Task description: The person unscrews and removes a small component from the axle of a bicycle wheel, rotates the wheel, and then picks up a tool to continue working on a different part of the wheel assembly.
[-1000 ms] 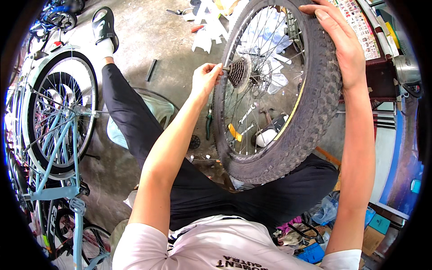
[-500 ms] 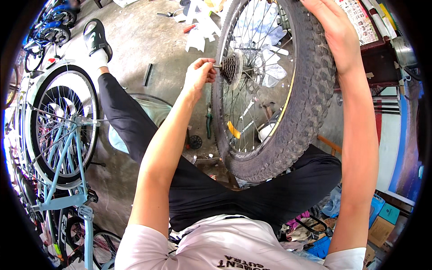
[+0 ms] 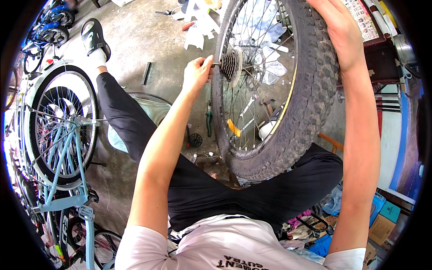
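A bicycle wheel with a knobby black tire [image 3: 310, 101] stands upright and slightly turned before me, low over my bent leg. My right hand [image 3: 339, 36] grips the tire at its upper right; the fingertips run out of the picture's top. On the wheel's left side sits a dark cassette of sprockets [image 3: 229, 66] with a clear plastic disc behind it. A thin axle end [image 3: 216, 64] sticks out of the cassette. My left hand [image 3: 197, 75] pinches this axle end between thumb and fingers, its other fingers curled and partly hidden.
A light blue bicycle [image 3: 63, 153] stands at the left. On the floor lie green-handled pliers [image 3: 209, 119], a black bar [image 3: 146, 73], a wrench [image 3: 247, 105] seen through the spokes, and white paper scraps [image 3: 200, 31]. Boxes [image 3: 382, 227] and clutter are at lower right.
My left hand has turned a little at the axle end, its fingers more curled under. The wheel and my right hand have shifted very slightly.
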`<move>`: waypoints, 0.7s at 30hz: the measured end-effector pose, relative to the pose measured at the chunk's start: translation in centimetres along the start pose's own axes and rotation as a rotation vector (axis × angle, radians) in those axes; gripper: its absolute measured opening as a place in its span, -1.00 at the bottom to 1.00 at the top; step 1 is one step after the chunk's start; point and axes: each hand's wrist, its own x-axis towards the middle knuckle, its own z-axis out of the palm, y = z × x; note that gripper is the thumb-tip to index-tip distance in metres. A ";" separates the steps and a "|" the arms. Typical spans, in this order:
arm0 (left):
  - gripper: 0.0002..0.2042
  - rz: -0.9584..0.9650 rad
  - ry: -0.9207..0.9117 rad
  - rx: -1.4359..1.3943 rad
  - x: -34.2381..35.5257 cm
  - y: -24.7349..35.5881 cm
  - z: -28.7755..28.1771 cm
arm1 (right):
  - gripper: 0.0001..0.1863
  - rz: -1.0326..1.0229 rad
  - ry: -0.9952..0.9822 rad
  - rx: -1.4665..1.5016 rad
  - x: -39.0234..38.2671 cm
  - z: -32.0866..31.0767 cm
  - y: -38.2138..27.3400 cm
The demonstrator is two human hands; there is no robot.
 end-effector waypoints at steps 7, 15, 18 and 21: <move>-0.50 0.173 0.145 0.379 2.1 -1.4 -0.2 | -0.68 0.020 0.000 0.092 0.1 0.4 -0.1; -0.55 0.114 0.068 0.292 1.3 -1.2 -0.3 | -0.71 -0.015 -0.002 0.155 0.3 0.4 0.6; -0.57 0.153 0.070 0.311 1.5 -1.3 -0.3 | -0.71 0.015 0.005 0.218 0.1 0.7 0.2; -0.51 0.162 0.081 0.340 1.3 -1.0 -0.5 | -0.70 0.000 -0.008 0.203 0.3 0.5 0.5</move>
